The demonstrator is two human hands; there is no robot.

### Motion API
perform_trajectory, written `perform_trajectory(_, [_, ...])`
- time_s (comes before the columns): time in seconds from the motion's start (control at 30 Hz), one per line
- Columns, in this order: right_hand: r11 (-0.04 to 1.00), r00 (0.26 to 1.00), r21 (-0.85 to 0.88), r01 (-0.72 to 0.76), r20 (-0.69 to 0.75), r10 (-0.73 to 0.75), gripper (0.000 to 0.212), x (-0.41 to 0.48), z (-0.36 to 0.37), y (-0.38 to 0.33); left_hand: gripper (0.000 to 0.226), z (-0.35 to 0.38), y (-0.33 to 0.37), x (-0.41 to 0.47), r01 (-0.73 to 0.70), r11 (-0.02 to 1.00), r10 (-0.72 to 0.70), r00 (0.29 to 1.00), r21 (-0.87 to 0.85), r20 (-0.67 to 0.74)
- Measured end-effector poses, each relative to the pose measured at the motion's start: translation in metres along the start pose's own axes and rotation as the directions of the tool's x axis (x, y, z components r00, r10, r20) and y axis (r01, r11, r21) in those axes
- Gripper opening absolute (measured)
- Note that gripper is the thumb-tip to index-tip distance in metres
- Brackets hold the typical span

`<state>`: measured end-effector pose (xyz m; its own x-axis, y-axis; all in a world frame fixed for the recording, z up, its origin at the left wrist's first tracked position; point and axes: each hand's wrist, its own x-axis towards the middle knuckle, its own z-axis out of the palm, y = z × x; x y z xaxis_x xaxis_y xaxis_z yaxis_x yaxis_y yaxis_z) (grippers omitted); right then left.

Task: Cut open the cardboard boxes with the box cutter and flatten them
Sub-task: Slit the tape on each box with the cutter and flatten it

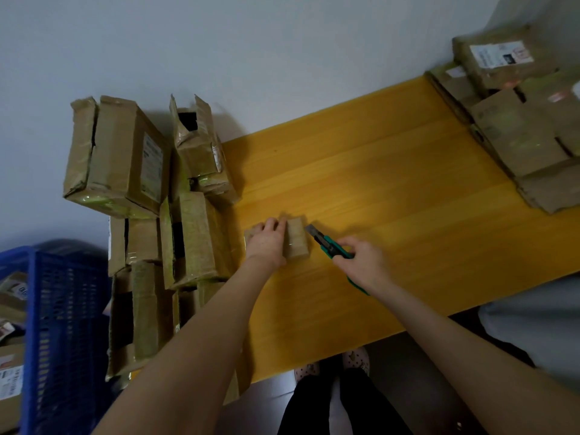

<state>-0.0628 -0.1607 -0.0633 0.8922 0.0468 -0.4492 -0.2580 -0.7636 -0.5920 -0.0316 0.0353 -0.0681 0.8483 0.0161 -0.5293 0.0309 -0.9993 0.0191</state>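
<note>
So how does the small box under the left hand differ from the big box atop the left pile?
The small box lies on the table under the left hand; the big box sits on the pile, untouched. The big box bears a label and a split seam; the small box shows neither. Both are brown cardboard.

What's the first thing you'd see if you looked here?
The bright yellow table in the middle, where the left hand holds a small box and the right hand points a green box cutter at it. Then the tall pile of cardboard boxes at the table's left end.
</note>
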Motion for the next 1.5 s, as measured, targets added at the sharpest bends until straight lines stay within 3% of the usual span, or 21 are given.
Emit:
perform_trajectory(0.23, [0.995, 0.996, -0.066, 0.069, 0.068, -0.065, 0.030, 0.008, -0.007, 0.002, 0.098, 0.003, -0.002, 0.000, 0.000, 1.000, 0.000, 1.000, -0.022, -0.024])
perform_trajectory(0.67, [0.991, 0.969, 0.083, 0.103, 0.215, -0.118, 0.026, -0.006, -0.016, 0.015, 0.099, 0.002, 0.001, -0.001, 0.024, 1.000, -0.023, 0.999, 0.008, -0.025])
perform_trajectory(0.8, [0.995, 0.962, 0.050, 0.085, 0.256, -0.095, 0.028, -0.005, -0.021, 0.019, 0.099, 0.000, 0.000, -0.003, 0.017, 1.000, -0.017, 0.999, 0.005, -0.027])
perform_trajectory(0.87, [0.999, 0.979, 0.044, 0.027, 0.202, -0.036, 0.028, -0.003, -0.020, 0.021, 0.097, -0.002, 0.000, -0.004, 0.030, 1.000, -0.030, 0.999, 0.001, -0.030])
perform_trajectory(1.0, [0.989, 0.992, 0.097, -0.111, -0.044, 0.115, 0.039, 0.014, -0.004, 0.006, 0.102, 0.007, -0.001, -0.008, 0.172, 0.978, -0.176, 0.984, -0.120, -0.022])
perform_trajectory(1.27, [0.980, 0.988, -0.122, -0.157, -0.014, 0.157, 0.046, 0.064, 0.021, -0.008, 0.084, 0.032, -0.015, -0.021, 0.238, 0.853, -0.222, 0.971, -0.463, 0.090])
perform_trajectory(1.4, [0.964, 0.995, -0.258, -0.065, -0.093, 0.042, 0.043, 0.053, 0.017, -0.019, 0.086, 0.035, -0.015, -0.027, 0.246, 0.825, -0.242, 0.967, -0.509, 0.076])
perform_trajectory(1.5, [0.967, 0.997, -0.252, -0.044, 0.047, 0.058, 0.046, 0.036, 0.029, -0.042, 0.098, 0.034, -0.008, -0.032, 0.264, 0.804, -0.260, 0.962, -0.532, 0.084])
